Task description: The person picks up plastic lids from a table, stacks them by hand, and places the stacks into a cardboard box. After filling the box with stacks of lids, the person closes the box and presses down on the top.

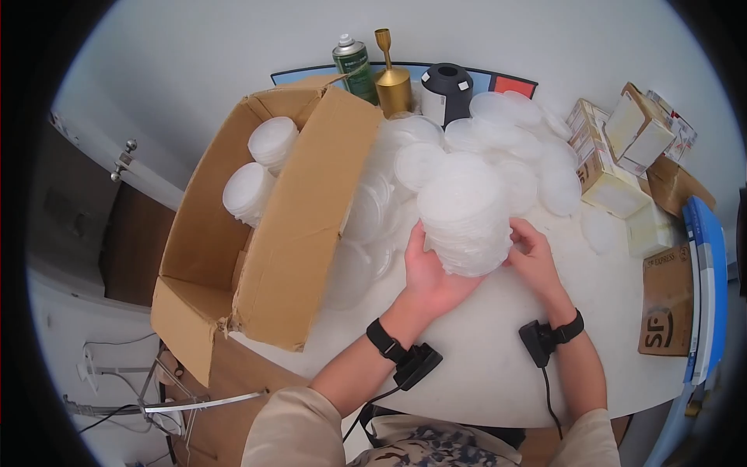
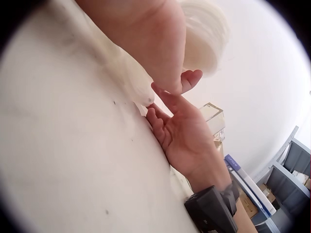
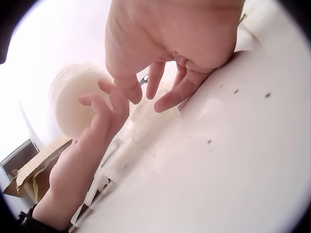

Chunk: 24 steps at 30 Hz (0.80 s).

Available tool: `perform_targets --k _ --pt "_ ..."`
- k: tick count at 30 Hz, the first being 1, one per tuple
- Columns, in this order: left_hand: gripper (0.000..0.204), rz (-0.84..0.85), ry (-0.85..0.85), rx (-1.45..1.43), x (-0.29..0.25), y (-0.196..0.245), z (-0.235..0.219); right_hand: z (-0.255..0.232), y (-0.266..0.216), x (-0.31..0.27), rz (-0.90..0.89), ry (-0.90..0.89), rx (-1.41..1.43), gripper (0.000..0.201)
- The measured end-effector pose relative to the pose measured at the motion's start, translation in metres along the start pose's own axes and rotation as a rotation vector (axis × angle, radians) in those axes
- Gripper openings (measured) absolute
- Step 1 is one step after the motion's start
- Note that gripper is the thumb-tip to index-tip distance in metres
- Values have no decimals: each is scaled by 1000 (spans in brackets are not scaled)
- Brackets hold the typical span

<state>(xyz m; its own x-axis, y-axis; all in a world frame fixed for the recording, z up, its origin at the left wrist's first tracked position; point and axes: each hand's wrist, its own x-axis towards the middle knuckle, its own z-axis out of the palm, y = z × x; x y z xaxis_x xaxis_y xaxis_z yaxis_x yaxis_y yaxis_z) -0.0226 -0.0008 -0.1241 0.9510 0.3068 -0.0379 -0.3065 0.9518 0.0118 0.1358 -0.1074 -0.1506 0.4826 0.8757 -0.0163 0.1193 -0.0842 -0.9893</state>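
Lid stack (image 1: 465, 214), translucent white discs, is held up over the front-middle of the table (image 1: 467, 358), tilted, broad face up. Left hand (image 1: 437, 282) grips it from below and the left side, thumb against the edge. Right hand (image 1: 538, 261) is at the stack's right side, fingers loose and slightly bent, not gripping; can't tell if the fingertips touch the stack. Loose lids (image 1: 502, 140) pile up behind and left of it. Open cardboard box (image 1: 307, 222) sits to the left, two more round stacks (image 1: 272, 142) inside. Back edge: green spray can (image 1: 355, 71), gold holder (image 1: 394, 92), black-and-white container (image 1: 446, 93). Right side: small cartons (image 1: 611, 175), SF box (image 1: 667, 303), blue binder (image 1: 708, 288).
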Motion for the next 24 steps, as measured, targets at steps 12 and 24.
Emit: perform_targets --k 12,24 --pt "73 8 17 0 -4 15 2 6 -5 1 -43 33 37 54" --pt "68 55 108 30 -2 13 1 0 -5 7 -125 -40 -15 49"
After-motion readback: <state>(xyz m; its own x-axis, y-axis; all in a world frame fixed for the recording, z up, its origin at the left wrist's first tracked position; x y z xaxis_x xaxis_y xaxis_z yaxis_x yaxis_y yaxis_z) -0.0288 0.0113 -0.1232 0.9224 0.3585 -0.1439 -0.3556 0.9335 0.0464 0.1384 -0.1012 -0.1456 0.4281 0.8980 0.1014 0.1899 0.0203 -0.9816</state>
